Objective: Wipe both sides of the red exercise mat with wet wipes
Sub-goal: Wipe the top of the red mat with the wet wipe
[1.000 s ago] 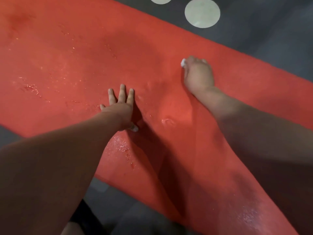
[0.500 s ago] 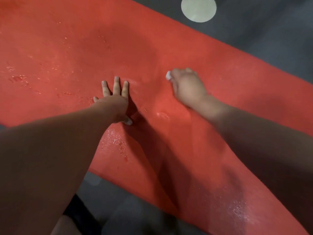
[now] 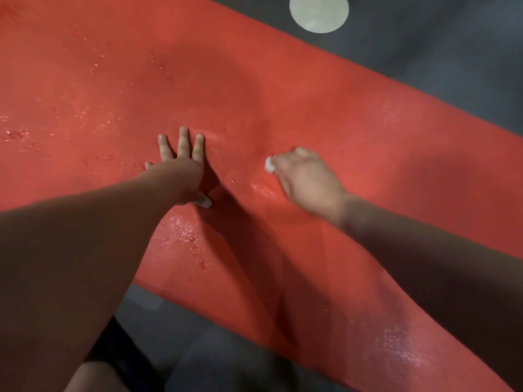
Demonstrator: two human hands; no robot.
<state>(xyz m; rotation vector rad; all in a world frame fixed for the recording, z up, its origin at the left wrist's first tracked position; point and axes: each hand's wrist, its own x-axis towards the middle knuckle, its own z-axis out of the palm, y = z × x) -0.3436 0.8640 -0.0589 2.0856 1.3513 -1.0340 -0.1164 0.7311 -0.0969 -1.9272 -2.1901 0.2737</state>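
Note:
The red exercise mat (image 3: 368, 142) lies flat on a dark floor and runs diagonally across the view, glistening with wet streaks and drops. My left hand (image 3: 184, 162) presses flat on the mat near its middle, fingers straight and spread. My right hand (image 3: 302, 176) is just to the right of it, fingers curled around a white wet wipe (image 3: 269, 164) held against the mat. Only a small bit of the wipe shows at the fingertips.
Dark grey floor (image 3: 452, 52) surrounds the mat. A pale round spot (image 3: 319, 12) marks the floor beyond the mat's far edge. My knee (image 3: 93, 377) and dark clothing show at the bottom left, by the mat's near edge.
My right hand has dragged the wipe across the mat toward me and to the left, closer to my left hand. My left hand stays pressed in the same place.

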